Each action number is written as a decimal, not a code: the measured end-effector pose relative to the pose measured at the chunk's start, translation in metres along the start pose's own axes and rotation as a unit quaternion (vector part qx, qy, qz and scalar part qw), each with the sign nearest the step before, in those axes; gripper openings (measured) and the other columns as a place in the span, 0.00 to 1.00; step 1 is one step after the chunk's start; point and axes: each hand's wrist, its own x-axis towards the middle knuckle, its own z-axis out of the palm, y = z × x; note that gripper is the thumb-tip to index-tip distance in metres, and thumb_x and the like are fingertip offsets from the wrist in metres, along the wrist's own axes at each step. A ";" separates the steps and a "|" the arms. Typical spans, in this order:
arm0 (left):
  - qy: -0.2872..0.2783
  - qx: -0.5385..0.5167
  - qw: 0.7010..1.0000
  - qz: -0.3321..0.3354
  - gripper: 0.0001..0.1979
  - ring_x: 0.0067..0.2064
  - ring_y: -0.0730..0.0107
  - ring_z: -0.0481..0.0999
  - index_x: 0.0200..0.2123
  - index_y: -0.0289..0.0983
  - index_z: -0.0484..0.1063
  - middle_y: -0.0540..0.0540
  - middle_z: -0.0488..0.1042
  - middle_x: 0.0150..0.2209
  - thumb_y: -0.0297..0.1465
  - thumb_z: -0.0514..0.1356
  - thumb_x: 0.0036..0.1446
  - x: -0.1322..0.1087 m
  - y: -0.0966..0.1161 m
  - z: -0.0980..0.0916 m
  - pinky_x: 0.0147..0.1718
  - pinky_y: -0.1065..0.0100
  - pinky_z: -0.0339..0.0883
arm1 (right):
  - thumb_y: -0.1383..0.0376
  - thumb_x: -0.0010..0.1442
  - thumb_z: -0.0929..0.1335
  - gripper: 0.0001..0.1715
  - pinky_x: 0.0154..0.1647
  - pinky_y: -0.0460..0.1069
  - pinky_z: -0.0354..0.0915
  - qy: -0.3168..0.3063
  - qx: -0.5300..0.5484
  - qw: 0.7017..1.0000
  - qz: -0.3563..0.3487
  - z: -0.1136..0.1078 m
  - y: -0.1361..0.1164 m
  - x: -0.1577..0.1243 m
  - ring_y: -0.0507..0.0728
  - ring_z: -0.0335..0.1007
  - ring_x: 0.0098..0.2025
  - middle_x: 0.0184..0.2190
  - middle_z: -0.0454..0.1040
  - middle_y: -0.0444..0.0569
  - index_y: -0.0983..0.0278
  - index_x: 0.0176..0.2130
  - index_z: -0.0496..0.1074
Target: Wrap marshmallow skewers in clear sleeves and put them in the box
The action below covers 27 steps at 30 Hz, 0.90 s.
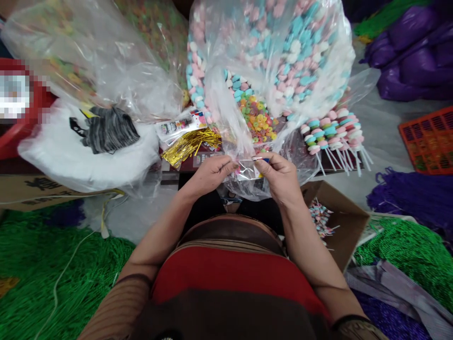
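Observation:
Between my hands a small clear plastic packet [247, 171] with printed colour marks is stretched over the table's near edge. My left hand [216, 172] pinches its left end between thumb and fingers. The right end is pinched in my right hand [278, 174]. Just beyond lies an open clear bag with yellow, orange and green ring candies [258, 120]. Gold twist ties [191, 144] and printed packets [180, 126] lie left of it. Skewers of pink, white and blue candies [332, 130] rest to the right.
Large bags of pastel candies [297, 52] and ring candies [152, 28] stand at the back. A grey striped cloth item [111, 130] rests on white plastic at left. A cardboard box [341, 217] holds wrapped sticks at right, below an orange crate [428, 141].

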 end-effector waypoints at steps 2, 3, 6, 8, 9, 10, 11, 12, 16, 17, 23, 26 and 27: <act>0.011 -0.025 1.000 -0.012 0.26 0.30 0.72 0.65 0.28 0.39 0.65 0.52 0.66 0.26 0.54 0.52 0.66 0.000 0.002 0.001 0.31 0.69 0.58 | 0.43 0.52 0.76 0.25 0.29 0.47 0.59 0.009 0.009 1.000 0.012 -0.001 0.000 -0.001 0.50 0.61 0.25 0.22 0.70 0.39 0.60 0.30 0.76; 0.019 -0.042 0.999 -0.019 0.24 0.30 0.72 0.65 0.30 0.39 0.67 0.52 0.67 0.26 0.53 0.54 0.65 0.000 0.003 0.002 0.31 0.69 0.59 | 0.42 0.53 0.76 0.25 0.28 0.47 0.58 0.019 0.008 1.000 0.016 0.000 0.000 -0.002 0.50 0.59 0.24 0.21 0.68 0.39 0.61 0.28 0.75; 0.032 -0.076 0.996 -0.042 0.22 0.27 0.74 0.64 0.32 0.39 0.68 0.54 0.66 0.24 0.52 0.56 0.65 -0.001 0.004 0.006 0.29 0.70 0.58 | 0.40 0.58 0.72 0.33 0.25 0.48 0.53 0.042 -0.011 0.999 0.013 0.003 0.000 -0.007 0.49 0.52 0.21 0.16 0.60 0.38 0.61 0.19 0.65; 0.038 -0.068 0.995 -0.056 0.23 0.25 0.74 0.62 0.30 0.39 0.66 0.55 0.63 0.21 0.52 0.54 0.66 -0.002 0.004 0.009 0.28 0.69 0.55 | 0.40 0.60 0.70 0.36 0.25 0.48 0.52 0.053 -0.018 0.998 0.013 0.005 0.002 -0.009 0.49 0.50 0.21 0.15 0.57 0.39 0.61 0.17 0.62; 0.045 -0.062 0.995 -0.062 0.24 0.24 0.74 0.61 0.28 0.39 0.65 0.55 0.61 0.20 0.53 0.53 0.66 -0.003 0.004 0.010 0.27 0.69 0.54 | 0.40 0.60 0.70 0.35 0.25 0.48 0.53 0.053 -0.013 0.998 0.014 0.006 0.003 -0.010 0.49 0.51 0.21 0.16 0.59 0.39 0.61 0.18 0.64; 0.052 -0.059 0.995 -0.067 0.25 0.24 0.74 0.60 0.27 0.39 0.64 0.55 0.60 0.20 0.53 0.52 0.66 -0.004 0.004 0.011 0.27 0.68 0.53 | 0.41 0.59 0.71 0.32 0.26 0.48 0.55 0.047 -0.002 0.999 0.015 0.006 0.004 -0.009 0.49 0.54 0.22 0.18 0.63 0.39 0.61 0.20 0.67; 0.058 -0.060 0.994 -0.073 0.26 0.25 0.74 0.59 0.26 0.39 0.63 0.55 0.59 0.20 0.54 0.52 0.66 -0.004 0.004 0.012 0.27 0.68 0.53 | 0.42 0.57 0.73 0.28 0.28 0.47 0.57 0.036 0.015 0.999 0.015 0.006 0.005 -0.008 0.50 0.58 0.24 0.21 0.68 0.40 0.61 0.23 0.72; 0.059 -0.068 0.993 -0.081 0.26 0.25 0.74 0.59 0.26 0.39 0.63 0.55 0.59 0.20 0.54 0.53 0.66 -0.005 0.004 0.013 0.27 0.69 0.53 | 0.44 0.55 0.75 0.24 0.30 0.47 0.60 0.025 0.034 0.999 0.014 0.006 0.006 -0.007 0.50 0.61 0.26 0.24 0.72 0.41 0.61 0.27 0.75; 0.022 -0.156 0.982 -0.103 0.22 0.26 0.75 0.60 0.33 0.38 0.68 0.55 0.65 0.25 0.52 0.62 0.59 -0.003 0.009 0.014 0.28 0.71 0.56 | 0.47 0.54 0.75 0.20 0.33 0.48 0.64 0.031 0.054 0.998 0.017 0.001 0.004 -0.004 0.51 0.65 0.28 0.25 0.75 0.42 0.61 0.30 0.78; 0.008 -0.171 0.980 -0.105 0.20 0.27 0.75 0.61 0.35 0.38 0.69 0.55 0.67 0.26 0.50 0.65 0.57 -0.002 0.011 0.014 0.28 0.71 0.57 | 0.47 0.55 0.75 0.21 0.33 0.48 0.63 0.042 0.039 0.998 0.015 0.000 0.003 -0.004 0.51 0.64 0.27 0.23 0.73 0.42 0.62 0.28 0.76; -0.010 -0.117 0.990 -0.082 0.18 0.25 0.75 0.60 0.26 0.37 0.69 0.55 0.61 0.20 0.45 0.62 0.60 -0.001 0.010 0.017 0.27 0.71 0.55 | 0.37 0.57 0.70 0.37 0.25 0.47 0.55 0.064 -0.047 0.997 -0.021 0.002 -0.001 -0.008 0.48 0.50 0.21 0.15 0.58 0.38 0.61 0.17 0.60; 0.014 -0.084 0.993 -0.081 0.24 0.23 0.76 0.58 0.23 0.38 0.65 0.55 0.59 0.18 0.48 0.58 0.64 -0.003 0.003 0.021 0.24 0.70 0.51 | 0.33 0.59 0.65 0.42 0.23 0.47 0.51 0.027 -0.094 0.994 -0.041 -0.004 -0.001 -0.006 0.47 0.47 0.20 0.14 0.53 0.38 0.61 0.15 0.55; 0.026 -0.083 0.993 -0.085 0.26 0.22 0.76 0.58 0.22 0.38 0.64 0.55 0.59 0.18 0.50 0.57 0.64 -0.004 0.001 0.022 0.23 0.70 0.51 | 0.34 0.61 0.64 0.42 0.23 0.47 0.51 0.012 -0.115 0.992 -0.054 -0.011 -0.002 -0.003 0.47 0.49 0.20 0.14 0.54 0.38 0.61 0.15 0.56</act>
